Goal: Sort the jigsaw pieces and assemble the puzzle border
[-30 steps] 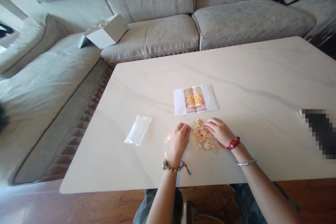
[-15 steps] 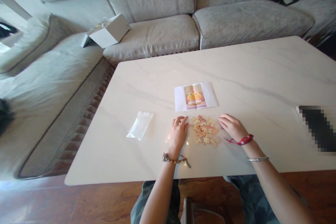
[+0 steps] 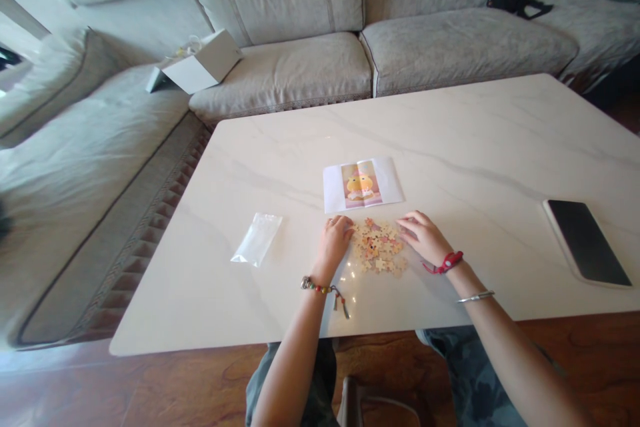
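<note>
So there's a loose heap of jigsaw pieces [image 3: 377, 250] sitting right between the two hands on a pale marbled table [image 3: 450, 147]. Left hand [image 3: 335, 238] is at the heap's left edge with its fingers curled in, and honestly it's too small to tell if they're pinching a piece. Right hand [image 3: 425, 238] is at the other edge, thumb and fingers a bit apart, tips just by the pieces.

Just past the left hand's fingertips there's a creased white sheet [image 3: 333, 188] with a yellow cartoonish picture on it. Off to the left of the left hand lies a clear plastic bag [image 3: 257, 240], looks flat. Well out to the right of the right hand is a dark-screened tablet [image 3: 587, 242]. Way beyond both hands, a white box [image 3: 203, 67] rests on the grey sofa [image 3: 305, 70].
</note>
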A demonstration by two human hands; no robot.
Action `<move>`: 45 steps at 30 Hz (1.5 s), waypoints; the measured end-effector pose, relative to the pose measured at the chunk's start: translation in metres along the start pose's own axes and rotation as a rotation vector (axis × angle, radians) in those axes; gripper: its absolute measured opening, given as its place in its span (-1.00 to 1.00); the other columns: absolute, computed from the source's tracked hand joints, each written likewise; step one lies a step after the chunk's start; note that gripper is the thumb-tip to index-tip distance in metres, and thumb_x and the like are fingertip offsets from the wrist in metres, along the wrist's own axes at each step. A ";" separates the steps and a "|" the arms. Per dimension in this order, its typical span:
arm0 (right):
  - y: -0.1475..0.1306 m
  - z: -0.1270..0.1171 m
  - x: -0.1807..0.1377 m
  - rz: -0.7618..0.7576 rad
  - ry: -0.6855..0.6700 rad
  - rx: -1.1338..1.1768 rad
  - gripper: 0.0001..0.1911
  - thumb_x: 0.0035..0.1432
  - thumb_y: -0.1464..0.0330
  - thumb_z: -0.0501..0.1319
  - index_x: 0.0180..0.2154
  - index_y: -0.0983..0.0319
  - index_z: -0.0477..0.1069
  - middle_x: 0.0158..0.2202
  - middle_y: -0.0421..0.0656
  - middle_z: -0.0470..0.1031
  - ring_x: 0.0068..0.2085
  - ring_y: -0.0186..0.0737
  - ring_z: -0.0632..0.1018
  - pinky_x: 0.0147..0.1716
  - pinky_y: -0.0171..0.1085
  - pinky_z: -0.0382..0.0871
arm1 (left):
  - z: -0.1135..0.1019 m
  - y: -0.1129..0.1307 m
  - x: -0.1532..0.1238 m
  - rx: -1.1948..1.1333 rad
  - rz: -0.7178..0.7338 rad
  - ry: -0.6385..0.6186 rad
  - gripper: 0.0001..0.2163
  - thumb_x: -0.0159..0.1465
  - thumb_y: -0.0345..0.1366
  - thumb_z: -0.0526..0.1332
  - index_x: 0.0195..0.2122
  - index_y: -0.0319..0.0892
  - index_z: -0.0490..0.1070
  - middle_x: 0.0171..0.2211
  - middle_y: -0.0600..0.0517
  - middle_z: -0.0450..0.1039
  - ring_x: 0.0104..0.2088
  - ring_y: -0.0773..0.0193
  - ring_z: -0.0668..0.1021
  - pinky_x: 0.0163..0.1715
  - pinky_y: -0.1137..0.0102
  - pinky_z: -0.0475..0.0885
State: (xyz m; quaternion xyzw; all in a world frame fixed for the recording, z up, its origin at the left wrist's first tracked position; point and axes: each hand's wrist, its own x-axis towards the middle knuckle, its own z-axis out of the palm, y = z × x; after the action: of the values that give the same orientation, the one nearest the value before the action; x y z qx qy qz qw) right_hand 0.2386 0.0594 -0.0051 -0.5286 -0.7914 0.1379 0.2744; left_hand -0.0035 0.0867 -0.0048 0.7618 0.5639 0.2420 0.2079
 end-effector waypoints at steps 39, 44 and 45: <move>-0.010 0.010 0.008 0.105 -0.032 0.016 -0.86 -0.04 0.53 0.16 -0.38 0.22 0.40 -0.43 -0.13 0.47 -0.35 -0.19 0.44 -0.28 -0.18 0.34 | -0.012 0.016 0.000 -0.049 -0.133 0.164 -0.98 0.10 -0.40 0.20 -0.45 -0.19 0.41 -0.33 0.01 0.30 -0.30 0.28 0.39 -0.24 0.36 0.35; -0.012 0.007 0.007 0.135 -0.035 0.022 -0.88 -0.05 0.52 0.16 -0.43 0.23 0.42 -0.46 -0.14 0.48 -0.40 -0.23 0.45 -0.34 -0.24 0.35 | -0.012 0.016 -0.005 0.133 -0.034 0.095 -0.89 0.15 -0.42 0.13 -0.44 -0.14 0.43 -0.28 0.00 0.33 -0.24 0.24 0.36 -0.30 0.39 0.35; -0.012 0.005 0.007 0.127 -0.027 0.030 -0.88 -0.04 0.51 0.15 -0.45 0.22 0.42 -0.46 -0.15 0.48 -0.41 -0.24 0.45 -0.36 -0.26 0.34 | -0.011 0.015 -0.006 0.123 -0.021 0.059 -0.89 0.15 -0.42 0.14 -0.43 -0.13 0.44 -0.29 0.00 0.33 -0.24 0.24 0.36 -0.30 0.39 0.35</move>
State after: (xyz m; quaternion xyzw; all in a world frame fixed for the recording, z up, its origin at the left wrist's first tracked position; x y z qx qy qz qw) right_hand 0.2244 0.0612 -0.0005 -0.5716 -0.7578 0.1738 0.2623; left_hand -0.0005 0.0778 0.0121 0.7595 0.5916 0.2270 0.1467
